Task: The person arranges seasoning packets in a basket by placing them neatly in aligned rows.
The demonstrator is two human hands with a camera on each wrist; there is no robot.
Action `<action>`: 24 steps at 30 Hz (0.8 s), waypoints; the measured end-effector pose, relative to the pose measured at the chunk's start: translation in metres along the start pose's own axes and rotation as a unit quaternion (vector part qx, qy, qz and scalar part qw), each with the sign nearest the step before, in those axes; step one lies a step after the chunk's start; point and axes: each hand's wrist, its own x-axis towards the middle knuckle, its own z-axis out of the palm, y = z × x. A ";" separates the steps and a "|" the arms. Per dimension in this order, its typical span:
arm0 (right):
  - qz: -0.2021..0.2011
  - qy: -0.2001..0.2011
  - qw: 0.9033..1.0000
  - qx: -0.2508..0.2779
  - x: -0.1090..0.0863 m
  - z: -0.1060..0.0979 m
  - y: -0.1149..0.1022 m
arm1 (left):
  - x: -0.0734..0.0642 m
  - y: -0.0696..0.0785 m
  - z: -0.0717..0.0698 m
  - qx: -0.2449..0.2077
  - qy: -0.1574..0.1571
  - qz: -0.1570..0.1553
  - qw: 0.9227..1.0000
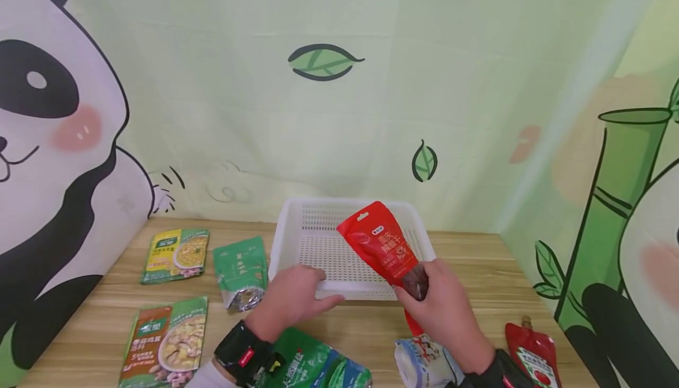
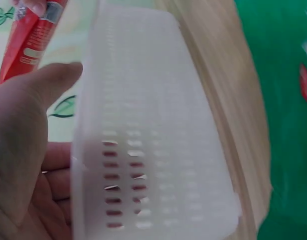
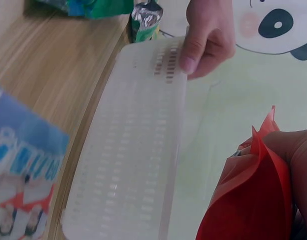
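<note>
My right hand (image 1: pixel 448 302) grips the lower end of a red snack pouch (image 1: pixel 379 240), which has a hang hole at its top and a dark window near the fingers. The pouch is tilted and overlaps the right part of a white plastic basket (image 1: pixel 286 240) in the head view. At the basket's near-left rim, my left hand (image 1: pixel 297 293) has its fingers hooked over the edge. In the left wrist view those fingers show through slots in the basket wall (image 2: pixel 158 100), while the thumb sticks out above the rim.
Left of the basket lie a yellow-green soup packet (image 1: pixel 175 255), a green pouch (image 1: pixel 241 267) and a brown-green packet (image 1: pixel 164 341). Nearer are a large green bag (image 1: pixel 313 358), a white-blue packet (image 1: pixel 424 361) and a red spouted pouch (image 1: pixel 533 352). A printed curtain (image 1: pixel 371 128) hangs behind the table.
</note>
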 end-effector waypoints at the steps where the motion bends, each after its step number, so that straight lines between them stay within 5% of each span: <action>1: -0.003 0.002 1.000 0.001 -0.001 0.000 -0.001 | 0.000 0.002 0.000 -0.013 -0.003 0.003 1.000; 5: -0.022 0.018 1.000 0.009 -0.004 0.003 -0.005 | -0.001 0.014 0.000 -0.081 0.000 0.002 0.997; 8: -0.035 0.030 0.999 0.015 -0.006 0.007 -0.006 | -0.002 0.026 0.001 -0.163 0.016 -0.007 0.987; 13: -0.041 0.039 0.998 0.019 -0.008 0.012 -0.006 | -0.006 0.048 0.000 -0.329 0.012 -0.029 0.944; 16: -0.047 0.043 0.998 0.019 -0.010 0.013 -0.007 | -0.007 0.062 -0.001 -0.425 0.004 -0.047 0.904; 22: -0.071 0.062 0.995 0.027 -0.015 0.013 -0.012 | -0.002 0.086 -0.003 -0.609 -0.010 -0.115 0.785; 24: -0.085 0.074 0.993 0.025 -0.017 0.014 -0.013 | 0.001 0.094 -0.001 -0.646 -0.013 -0.132 0.752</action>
